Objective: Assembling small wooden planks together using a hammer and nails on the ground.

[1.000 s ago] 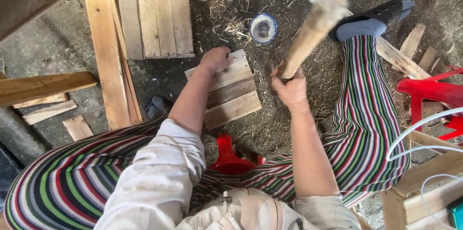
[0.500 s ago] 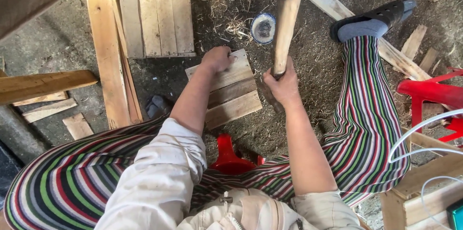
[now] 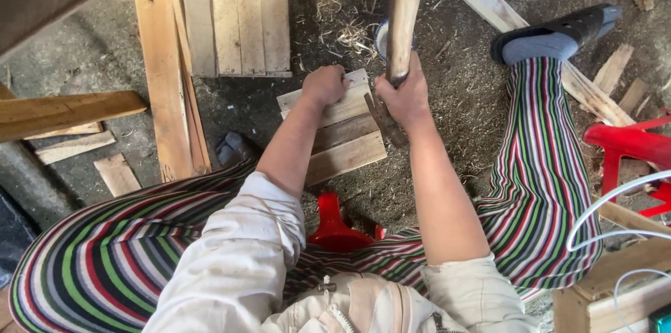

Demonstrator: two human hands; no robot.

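A small slatted wooden panel [image 3: 342, 151] lies on the dirt floor between my striped trouser legs. My left hand [image 3: 325, 85] presses down on its far edge, fingers curled over the top slat. My right hand [image 3: 404, 99] is shut on a thick wooden tool handle [image 3: 404, 11] that rises almost straight away from me and runs out of view. Below my fist a dark, rusty metal part [image 3: 386, 122] of the tool sits against the right end of the panel's slats.
A larger slatted panel [image 3: 234, 18] and a long plank [image 3: 162, 67] lie at the far left. A round tin [image 3: 382, 36] sits behind the handle. I sit over a red stool [image 3: 335, 225]. A red plastic chair [image 3: 629, 144], white cables [image 3: 615, 200] and scrap boards crowd the right.
The handle has swung from leaning right to nearly upright, and my right hand has come down to the panel's right end. My left hand has stayed on the panel.
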